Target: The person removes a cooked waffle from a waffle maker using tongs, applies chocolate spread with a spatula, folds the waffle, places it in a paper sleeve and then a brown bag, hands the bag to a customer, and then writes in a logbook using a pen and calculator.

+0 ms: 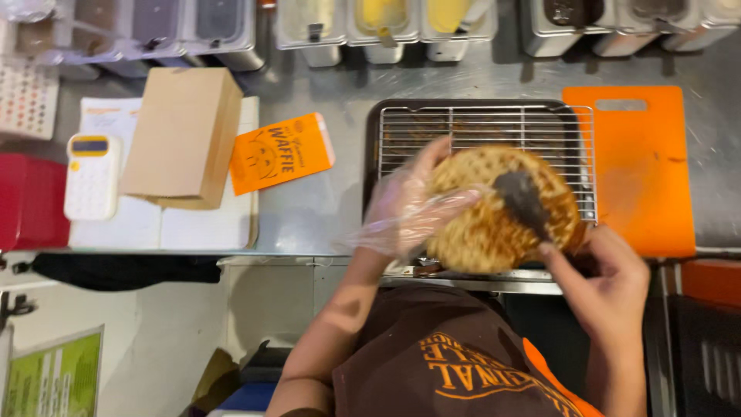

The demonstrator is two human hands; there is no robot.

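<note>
Far left on the steel table (324, 208): red box (27, 202) at the edge; white calculator-like device (90, 176) on white sheets; tan cardboard box (184, 137) lying over them; orange paper sleeve (282, 153) just beside the box; row of topping tubs (386, 23) along the back. Centre: dark tray with wire cooling rack (478, 127); left hand (409, 205) in a clear plastic glove, fingers (432, 158) curled around the left rim of a round waffle (494, 212), gripping it, holding it tilted above the rack's near edge. Right hand (606, 282) bare, fingers closed on the handle of a dark spatula (523, 199); blade lies on the waffle's upper right face, touching it; blurred, spread not clear. Far right: orange cutting board (641, 166) just beside the rack. Bottom: brown apron (448, 355) with orange print.
</note>
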